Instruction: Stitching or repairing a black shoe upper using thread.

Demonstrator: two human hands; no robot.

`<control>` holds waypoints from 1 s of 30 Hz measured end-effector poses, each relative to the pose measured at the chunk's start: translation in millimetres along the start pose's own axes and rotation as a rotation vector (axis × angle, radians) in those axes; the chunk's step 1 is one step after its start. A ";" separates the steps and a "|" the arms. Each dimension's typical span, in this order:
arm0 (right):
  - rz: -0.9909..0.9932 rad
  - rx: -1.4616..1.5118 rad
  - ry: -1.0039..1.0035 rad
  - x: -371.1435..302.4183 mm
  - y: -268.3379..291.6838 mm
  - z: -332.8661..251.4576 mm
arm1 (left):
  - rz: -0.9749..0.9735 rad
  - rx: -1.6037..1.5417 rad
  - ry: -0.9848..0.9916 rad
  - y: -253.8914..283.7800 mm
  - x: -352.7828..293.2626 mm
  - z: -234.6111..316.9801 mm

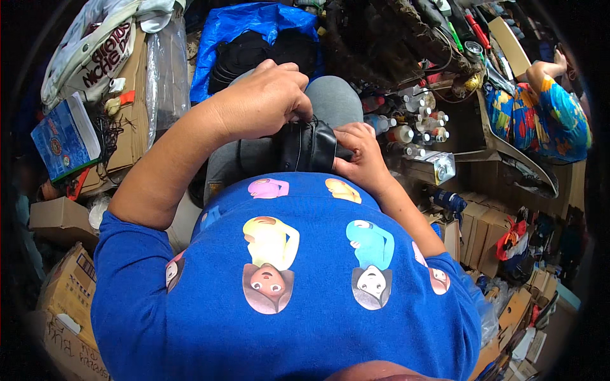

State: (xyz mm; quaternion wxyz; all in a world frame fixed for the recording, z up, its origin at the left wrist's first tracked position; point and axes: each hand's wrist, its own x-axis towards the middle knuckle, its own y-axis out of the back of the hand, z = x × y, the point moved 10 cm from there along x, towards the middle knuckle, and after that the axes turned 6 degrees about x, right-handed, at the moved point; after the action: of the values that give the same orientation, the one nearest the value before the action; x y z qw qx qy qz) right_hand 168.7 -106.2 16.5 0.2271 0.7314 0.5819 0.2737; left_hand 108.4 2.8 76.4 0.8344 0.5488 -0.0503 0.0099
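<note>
A shiny black leather-like piece, perhaps a small pouch, rests on my lap against my shirt. My left hand is closed above its upper edge, thumb and fingers pinched together. What lies between those fingertips is too small and hidden to make out. Around the right side of the black piece, my right hand is closed, gripping it with thumb and fingers. Beneath both hands are my grey-covered knees.
Just ahead, a blue plastic bag holds coiled black material. Several small bottles stand to the right. Another person's colourful clothing shows farther right. Cardboard boxes and a blue booklet sit left.
</note>
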 end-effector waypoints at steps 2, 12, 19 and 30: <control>-0.005 0.005 0.001 0.3 -0.8 -0.6 | -0.022 -0.016 -0.008 -1.1 -0.3 0.4; -0.006 -0.016 0.028 3.1 -1.6 -3.4 | -0.009 0.113 -0.123 6.7 15.9 7.2; -0.008 -0.027 0.047 2.3 -0.6 -4.6 | -0.171 0.143 -0.190 -7.9 30.4 10.7; 0.003 -0.010 0.023 5.5 -2.5 -0.8 | -0.178 -0.207 -0.064 -29.9 20.0 4.5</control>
State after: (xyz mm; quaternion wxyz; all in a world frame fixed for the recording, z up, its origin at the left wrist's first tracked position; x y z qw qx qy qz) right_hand 167.4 -100.3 16.2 0.2237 0.7279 0.5820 0.2852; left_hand 130.1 -14.0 52.7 0.8821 0.4621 -0.0287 -0.0870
